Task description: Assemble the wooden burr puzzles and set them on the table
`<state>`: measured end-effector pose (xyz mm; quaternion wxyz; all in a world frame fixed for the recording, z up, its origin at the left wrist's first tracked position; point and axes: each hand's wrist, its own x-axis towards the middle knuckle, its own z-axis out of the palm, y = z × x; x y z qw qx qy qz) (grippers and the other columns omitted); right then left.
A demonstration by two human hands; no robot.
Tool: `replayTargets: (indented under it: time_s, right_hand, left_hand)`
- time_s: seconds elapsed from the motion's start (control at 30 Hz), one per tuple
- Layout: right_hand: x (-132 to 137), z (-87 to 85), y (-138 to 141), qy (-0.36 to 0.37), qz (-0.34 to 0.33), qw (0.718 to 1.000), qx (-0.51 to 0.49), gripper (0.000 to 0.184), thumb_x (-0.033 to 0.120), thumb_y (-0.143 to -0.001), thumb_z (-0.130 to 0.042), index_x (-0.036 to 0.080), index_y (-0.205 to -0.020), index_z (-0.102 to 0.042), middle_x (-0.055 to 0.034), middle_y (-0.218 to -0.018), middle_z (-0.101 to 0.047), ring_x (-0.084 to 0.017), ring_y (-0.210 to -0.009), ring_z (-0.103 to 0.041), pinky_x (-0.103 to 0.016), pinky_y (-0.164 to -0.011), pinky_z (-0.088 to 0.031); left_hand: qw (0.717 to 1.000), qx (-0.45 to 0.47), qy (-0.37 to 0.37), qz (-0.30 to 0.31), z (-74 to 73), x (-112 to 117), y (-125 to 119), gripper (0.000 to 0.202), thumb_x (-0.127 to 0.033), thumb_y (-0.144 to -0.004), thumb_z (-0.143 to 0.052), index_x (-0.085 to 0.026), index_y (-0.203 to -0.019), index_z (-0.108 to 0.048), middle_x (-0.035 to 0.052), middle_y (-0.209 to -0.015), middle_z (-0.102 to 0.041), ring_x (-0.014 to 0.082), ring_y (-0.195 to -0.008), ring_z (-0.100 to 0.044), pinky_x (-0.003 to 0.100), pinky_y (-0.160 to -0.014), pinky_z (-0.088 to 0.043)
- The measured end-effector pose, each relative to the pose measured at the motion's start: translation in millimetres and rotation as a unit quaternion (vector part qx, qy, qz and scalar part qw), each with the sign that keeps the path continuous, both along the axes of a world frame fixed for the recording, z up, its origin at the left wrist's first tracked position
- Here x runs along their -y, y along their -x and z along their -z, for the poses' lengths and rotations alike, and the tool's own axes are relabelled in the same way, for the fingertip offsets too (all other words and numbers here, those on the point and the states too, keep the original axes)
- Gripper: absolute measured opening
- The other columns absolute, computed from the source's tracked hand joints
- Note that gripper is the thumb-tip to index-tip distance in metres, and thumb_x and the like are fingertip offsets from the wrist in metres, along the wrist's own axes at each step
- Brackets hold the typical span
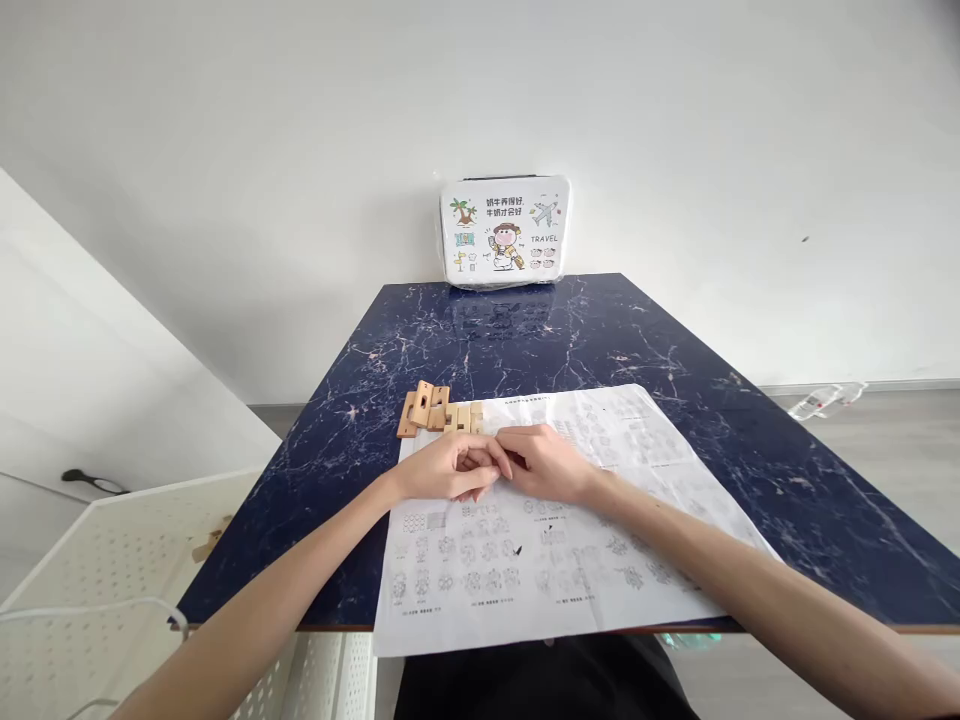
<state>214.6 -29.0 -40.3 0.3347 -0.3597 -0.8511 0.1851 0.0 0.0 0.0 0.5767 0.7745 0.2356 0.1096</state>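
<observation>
My left hand (450, 468) and my right hand (546, 464) meet fingertip to fingertip over a printed white instruction sheet (540, 560) on the dark blue marble table (675, 340). Both hands have their fingers curled in together; whatever sits between them is hidden. Just beyond my left hand lies a cluster of notched wooden puzzle pieces (435, 409), half on the sheet's top left corner, not touched by either hand.
A white case with cartoon travel drawings (504, 230) stands against the wall at the table's far edge. A white perforated basket (112, 570) sits left of the table, with a wooden piece (206, 545) in it. A clear plastic bottle (821, 400) lies on the floor at right.
</observation>
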Motion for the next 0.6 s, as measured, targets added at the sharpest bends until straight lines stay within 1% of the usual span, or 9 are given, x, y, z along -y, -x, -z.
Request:
replayTargets:
  time_s: [0.2,0.6]
  right_hand:
    - [0.0,0.6,0.0,-0.01,0.002,1.0,0.002,0.02,0.007,-0.085,-0.051,0.019,-0.069,-0.05,0.0018,-0.067,-0.056,-0.009,-0.057,-0.042,-0.023,-0.055,-0.031]
    - [-0.8,1.4,-0.9,0.0,0.001,1.0,0.008,0.02,0.009,-0.088,-0.051,0.019,-0.07,-0.052,0.0012,-0.068,-0.058,-0.009,-0.058,-0.043,-0.024,-0.056,-0.032]
  left_hand:
    - [1.0,-0.002,0.0,0.0,-0.9,0.6,-0.2,0.018,-0.027,-0.101,-0.059,-0.017,-0.11,-0.071,-0.0016,-0.065,-0.062,0.0081,-0.051,-0.053,0.019,-0.051,-0.045]
    - [1.0,-0.005,-0.001,0.001,-2.6,0.6,-0.3,0.018,-0.026,-0.1,-0.059,-0.016,-0.11,-0.071,-0.0015,-0.066,-0.062,0.0082,-0.052,-0.053,0.019,-0.052,-0.045]
